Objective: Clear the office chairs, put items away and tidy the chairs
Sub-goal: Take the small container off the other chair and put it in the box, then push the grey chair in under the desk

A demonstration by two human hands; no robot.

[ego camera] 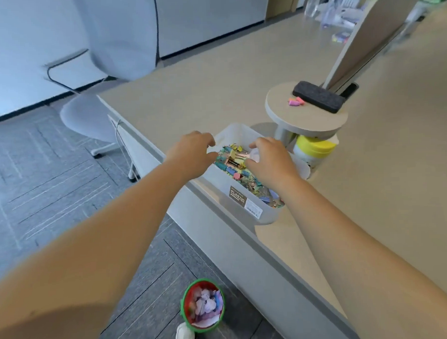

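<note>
A: Both arms are out over the near edge of the beige desk [239,75], and between them sits the white rectangular plastic bin [240,206], heaped with pastel binder clips [233,159].

B: Which way does that bin run?

A: Its long axis goes from near-right to far-left, skewed against the desk edge. The brown label faces the near-left side, and the far short end points toward the grey office chair [105,79].

B: And the hands?

A: The left hand [191,155] is on the bin's left rim, fingers curled down over it; whether it truly grips the wall, I cannot tell. The right hand [270,162] hovers over the clips on the right side, fingers bent and spread, with something small and pale at the fingertips, too blurred to name, so I cannot tell whether it is clamped on anything.

B: Anything beside the bin?

A: Just to its right, a yellow-lidded white canister [314,151] stands under a round beige raised shelf [306,115], which carries a black felt eraser [318,96] and a few pink bits.

B: The chair?

A: It is at far left, its seat tucked near the desk corner and bare as far as it shows. Down on the grey carpet, near the desk front, is a green-rimmed red waste bucket [203,305] full of crumpled paper.
</note>
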